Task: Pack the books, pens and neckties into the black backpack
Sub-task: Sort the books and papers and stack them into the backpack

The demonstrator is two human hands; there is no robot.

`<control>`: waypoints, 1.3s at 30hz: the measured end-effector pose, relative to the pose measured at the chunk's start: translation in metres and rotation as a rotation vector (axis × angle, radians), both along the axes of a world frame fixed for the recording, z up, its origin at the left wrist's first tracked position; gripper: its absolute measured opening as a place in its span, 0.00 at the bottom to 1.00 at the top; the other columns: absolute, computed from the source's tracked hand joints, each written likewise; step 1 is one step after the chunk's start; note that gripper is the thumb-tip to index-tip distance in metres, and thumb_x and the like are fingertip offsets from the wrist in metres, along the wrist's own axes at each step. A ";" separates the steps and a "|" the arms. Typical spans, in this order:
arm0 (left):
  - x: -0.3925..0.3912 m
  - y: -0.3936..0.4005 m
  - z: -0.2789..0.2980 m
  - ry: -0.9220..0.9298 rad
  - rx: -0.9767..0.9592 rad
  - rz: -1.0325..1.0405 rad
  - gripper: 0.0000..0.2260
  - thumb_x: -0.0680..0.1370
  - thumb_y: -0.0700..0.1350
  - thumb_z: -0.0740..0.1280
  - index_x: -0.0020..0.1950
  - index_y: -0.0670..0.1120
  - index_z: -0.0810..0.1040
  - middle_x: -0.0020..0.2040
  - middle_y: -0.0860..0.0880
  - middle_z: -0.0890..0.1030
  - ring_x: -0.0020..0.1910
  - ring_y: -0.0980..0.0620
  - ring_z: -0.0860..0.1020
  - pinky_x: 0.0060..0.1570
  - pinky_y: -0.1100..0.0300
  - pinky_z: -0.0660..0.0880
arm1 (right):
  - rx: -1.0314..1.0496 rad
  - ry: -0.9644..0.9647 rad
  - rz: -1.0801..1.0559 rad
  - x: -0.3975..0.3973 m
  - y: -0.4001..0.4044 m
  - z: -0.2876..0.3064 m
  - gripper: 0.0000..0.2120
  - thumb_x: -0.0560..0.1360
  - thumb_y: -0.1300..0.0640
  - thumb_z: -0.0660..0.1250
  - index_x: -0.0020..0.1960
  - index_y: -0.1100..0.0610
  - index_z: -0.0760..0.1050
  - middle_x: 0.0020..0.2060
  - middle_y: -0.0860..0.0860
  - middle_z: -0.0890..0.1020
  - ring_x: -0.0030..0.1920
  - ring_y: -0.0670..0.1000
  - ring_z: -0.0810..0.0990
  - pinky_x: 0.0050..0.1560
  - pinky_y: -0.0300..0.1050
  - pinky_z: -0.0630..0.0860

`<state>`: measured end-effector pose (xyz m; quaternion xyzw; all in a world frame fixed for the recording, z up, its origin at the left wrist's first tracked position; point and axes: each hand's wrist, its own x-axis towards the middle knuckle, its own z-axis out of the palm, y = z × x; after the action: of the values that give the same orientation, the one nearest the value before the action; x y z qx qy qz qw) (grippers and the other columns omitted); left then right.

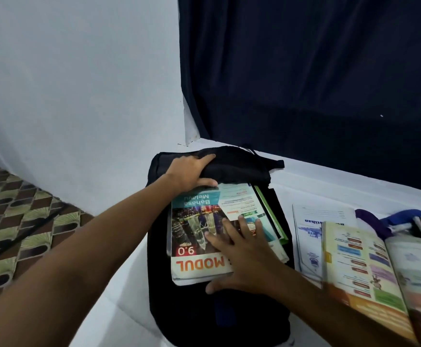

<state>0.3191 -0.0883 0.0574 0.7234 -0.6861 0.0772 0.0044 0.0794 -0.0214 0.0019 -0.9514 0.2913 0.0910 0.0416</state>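
Glossy book (199, 236) enters soft black backpack (159, 284).

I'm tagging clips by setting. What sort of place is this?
Probably a room in a home, perhaps a bedroom. A dark navy curtain hangs behind a white-covered surface that could be a bed or table, a patterned floor mat lies beside it, and the walls are plain pale.

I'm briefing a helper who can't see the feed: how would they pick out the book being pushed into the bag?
Find the black backpack lying flat on the white surface by the wall. The stack sliding into its mouth is topped by the Modul book, under the flat right hand. Unlike the open book alongside, it is closed, with orange "MODUL" lettering.
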 end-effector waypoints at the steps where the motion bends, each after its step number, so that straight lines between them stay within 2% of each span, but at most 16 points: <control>1: 0.003 -0.006 0.003 -0.012 -0.009 -0.017 0.40 0.72 0.72 0.60 0.78 0.53 0.58 0.60 0.40 0.79 0.58 0.39 0.78 0.56 0.47 0.74 | -0.004 -0.006 -0.004 0.002 -0.003 -0.002 0.52 0.61 0.19 0.56 0.76 0.38 0.37 0.78 0.54 0.40 0.75 0.64 0.36 0.68 0.70 0.29; 5: 0.016 -0.023 0.021 0.088 -0.027 -0.091 0.33 0.74 0.68 0.63 0.73 0.52 0.68 0.59 0.40 0.80 0.57 0.39 0.77 0.56 0.48 0.73 | 0.017 -0.023 -0.009 0.012 -0.017 0.002 0.51 0.61 0.20 0.57 0.76 0.37 0.39 0.78 0.53 0.41 0.76 0.64 0.37 0.68 0.69 0.30; 8: 0.024 -0.033 0.033 0.144 -0.017 -0.123 0.31 0.73 0.66 0.65 0.71 0.51 0.71 0.58 0.41 0.80 0.56 0.39 0.77 0.56 0.48 0.74 | 0.038 -0.028 -0.022 0.024 -0.031 0.005 0.51 0.61 0.20 0.57 0.76 0.37 0.40 0.78 0.54 0.42 0.76 0.64 0.38 0.69 0.69 0.31; 14: 0.027 -0.041 0.040 0.124 -0.035 -0.124 0.33 0.73 0.66 0.65 0.73 0.51 0.69 0.61 0.39 0.79 0.59 0.37 0.76 0.59 0.46 0.73 | 0.014 -0.030 -0.084 0.054 -0.061 0.011 0.48 0.63 0.20 0.57 0.77 0.38 0.46 0.78 0.56 0.45 0.76 0.65 0.43 0.70 0.72 0.40; 21: 0.023 -0.038 0.040 0.065 -0.034 -0.092 0.34 0.73 0.67 0.64 0.75 0.53 0.65 0.61 0.37 0.78 0.60 0.37 0.75 0.59 0.46 0.73 | 0.065 -0.062 -0.125 0.074 -0.085 0.009 0.49 0.63 0.20 0.58 0.77 0.38 0.49 0.78 0.55 0.46 0.76 0.65 0.41 0.70 0.72 0.38; 28: 0.017 -0.031 0.033 0.003 -0.045 -0.061 0.33 0.74 0.67 0.62 0.76 0.55 0.63 0.58 0.36 0.79 0.58 0.36 0.76 0.56 0.47 0.73 | 0.028 -0.145 -0.136 0.081 -0.092 0.004 0.48 0.63 0.20 0.57 0.77 0.40 0.52 0.78 0.55 0.50 0.77 0.65 0.44 0.71 0.71 0.39; 33: 0.012 -0.023 0.026 -0.023 -0.050 -0.048 0.33 0.74 0.68 0.60 0.76 0.56 0.62 0.62 0.39 0.78 0.59 0.37 0.77 0.55 0.48 0.73 | -0.077 -0.164 -0.087 0.073 -0.083 0.004 0.44 0.67 0.21 0.53 0.76 0.44 0.57 0.77 0.55 0.55 0.76 0.63 0.51 0.73 0.68 0.45; 36: -0.002 -0.021 0.024 0.062 -0.086 -0.152 0.37 0.73 0.72 0.56 0.75 0.53 0.66 0.66 0.43 0.76 0.63 0.41 0.75 0.59 0.47 0.72 | -0.127 -0.211 0.027 0.051 -0.078 0.004 0.38 0.72 0.27 0.53 0.75 0.46 0.61 0.76 0.55 0.62 0.75 0.60 0.58 0.74 0.61 0.50; 39: -0.044 -0.026 0.017 0.150 -0.125 -0.314 0.39 0.72 0.72 0.49 0.73 0.50 0.70 0.65 0.43 0.77 0.64 0.42 0.74 0.62 0.47 0.72 | -0.055 -0.322 0.060 0.000 -0.071 0.008 0.32 0.74 0.32 0.56 0.70 0.50 0.72 0.69 0.56 0.72 0.69 0.58 0.68 0.71 0.52 0.61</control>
<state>0.2753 -0.1146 0.0748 0.6095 -0.7822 0.0638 0.1126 0.0794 -0.0928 0.0101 -0.9627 0.2548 -0.0694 0.0590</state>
